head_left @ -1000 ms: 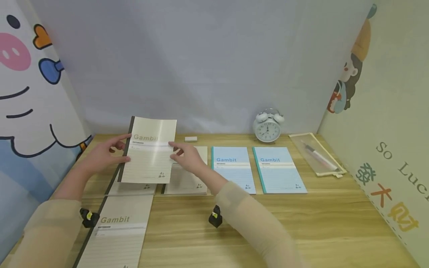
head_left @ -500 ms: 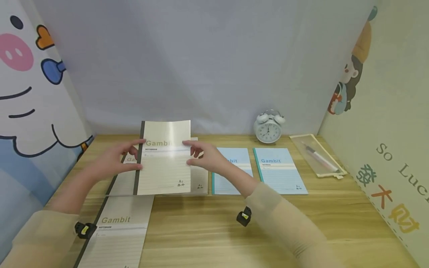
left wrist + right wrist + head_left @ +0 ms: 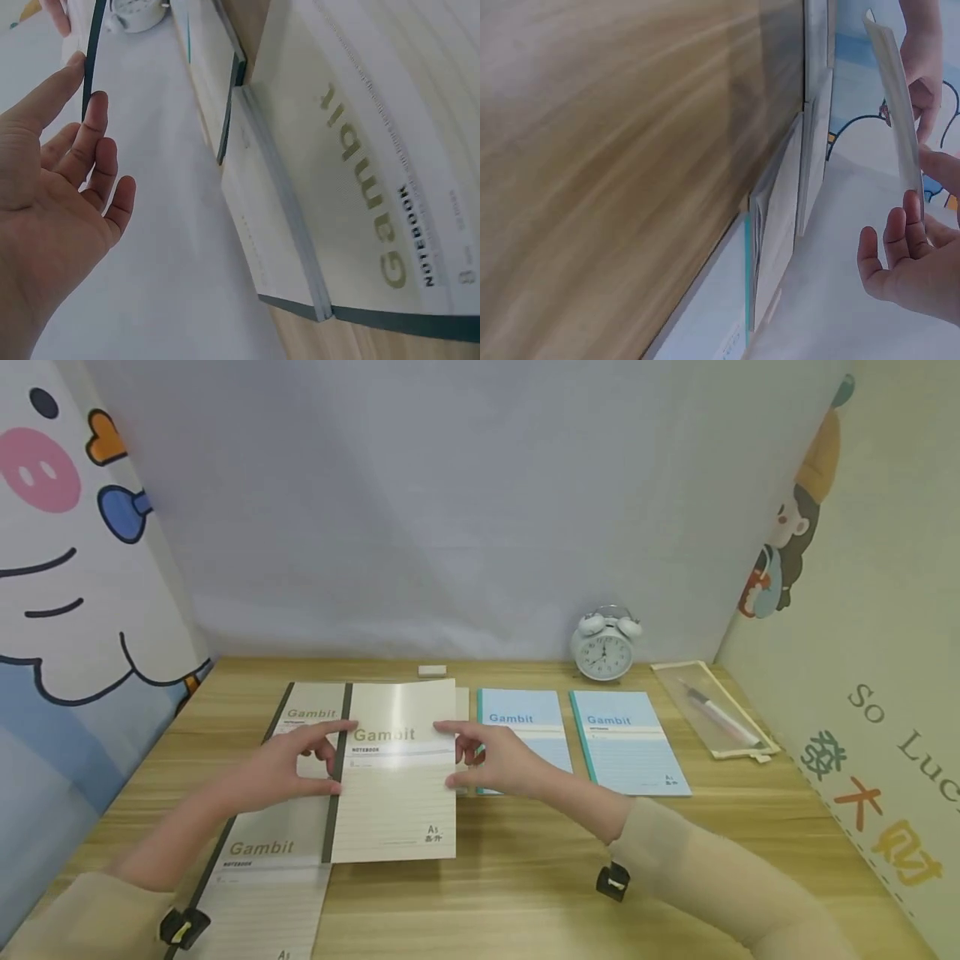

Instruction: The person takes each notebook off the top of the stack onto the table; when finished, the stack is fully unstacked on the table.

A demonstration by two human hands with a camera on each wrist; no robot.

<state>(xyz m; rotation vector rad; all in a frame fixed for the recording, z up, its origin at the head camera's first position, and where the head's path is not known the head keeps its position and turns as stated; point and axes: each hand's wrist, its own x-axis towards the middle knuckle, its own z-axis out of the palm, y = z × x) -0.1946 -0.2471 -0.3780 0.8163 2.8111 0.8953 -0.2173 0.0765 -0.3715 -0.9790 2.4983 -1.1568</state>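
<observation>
Holds cream notebook (image 3: 401, 810) raised, in front and left of alarm clock (image 3: 603, 653) | Pinches dark spine (image 3: 331, 827) with left hand (image 3: 281, 766), opposite edge (image 3: 452, 827) with right hand (image 3: 501, 762) | Supports both sides, likely for balance

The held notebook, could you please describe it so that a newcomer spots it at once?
Find the wooden table, then look left of the two blue notebooks. There, the left hand and right hand grip a cream notebook with a dark spine. Unlike its cream neighbours, it is held above the table.
</observation>
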